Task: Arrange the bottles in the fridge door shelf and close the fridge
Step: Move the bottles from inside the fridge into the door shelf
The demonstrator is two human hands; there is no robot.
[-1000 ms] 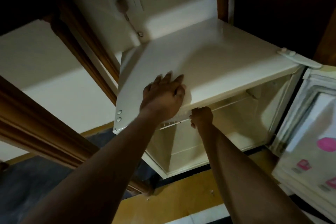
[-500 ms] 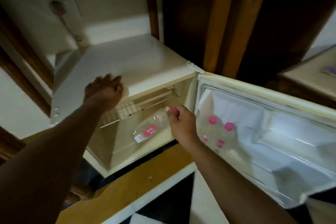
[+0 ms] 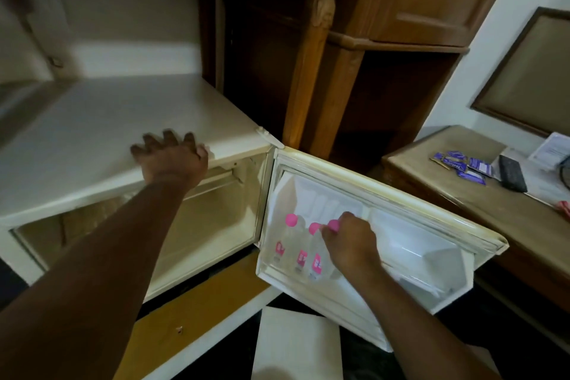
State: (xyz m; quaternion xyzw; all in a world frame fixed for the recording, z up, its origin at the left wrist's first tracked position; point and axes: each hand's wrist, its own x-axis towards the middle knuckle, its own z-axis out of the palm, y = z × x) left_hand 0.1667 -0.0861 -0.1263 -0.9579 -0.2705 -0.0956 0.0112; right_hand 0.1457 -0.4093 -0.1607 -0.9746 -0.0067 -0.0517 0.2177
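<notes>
Right hand (image 3: 348, 245) gripping third bottle (image 3: 320, 259) top, in door shelf (image 3: 277, 276)

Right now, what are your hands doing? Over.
Left hand flat on fridge top. Right hand gripping third pink-capped bottle in door shelf. Door open, nothing blocking.

Left hand (image 3: 172, 157) flat, fingers spread; right hand (image 3: 348, 241) closed grip.

Right hand (image 3: 350, 244) gripping pink-capped bottle (image 3: 320, 259) in door shelf (image 3: 308, 279), left hand (image 3: 172, 157) atop fridge (image 3: 92, 133)
</notes>
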